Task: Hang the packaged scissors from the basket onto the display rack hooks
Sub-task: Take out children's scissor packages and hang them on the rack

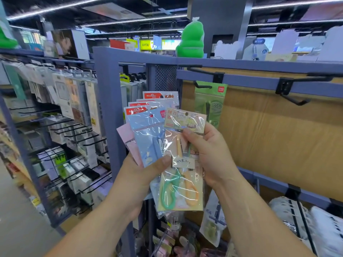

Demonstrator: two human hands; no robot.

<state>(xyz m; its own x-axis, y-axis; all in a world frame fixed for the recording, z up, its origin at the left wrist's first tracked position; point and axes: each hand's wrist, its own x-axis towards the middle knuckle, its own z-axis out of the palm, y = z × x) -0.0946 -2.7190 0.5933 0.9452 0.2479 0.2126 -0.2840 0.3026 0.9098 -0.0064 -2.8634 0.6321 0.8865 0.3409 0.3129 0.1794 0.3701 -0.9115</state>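
Note:
My left hand (141, 175) grips a fanned stack of packaged scissors (148, 130), blue and pink cards with red headers, in front of the rack. My right hand (207, 154) pinches the front pack (182, 184), a clear bag showing green and orange scissor handles. A green scissors pack (210, 103) hangs on a black hook (203, 86) on the wood-backed display rack (269, 127). Two bare black hooks stick out higher up, one at the top middle (202, 71) and one to the right (297, 86). The basket is not in view.
A blue metal rack frame (107, 108) stands on the left with hooks full of packaged goods (74, 101). A green plastic figure (191, 39) sits on the top shelf. White packaged items (297, 219) hang on the lower right. The aisle floor (16, 219) lies at the lower left.

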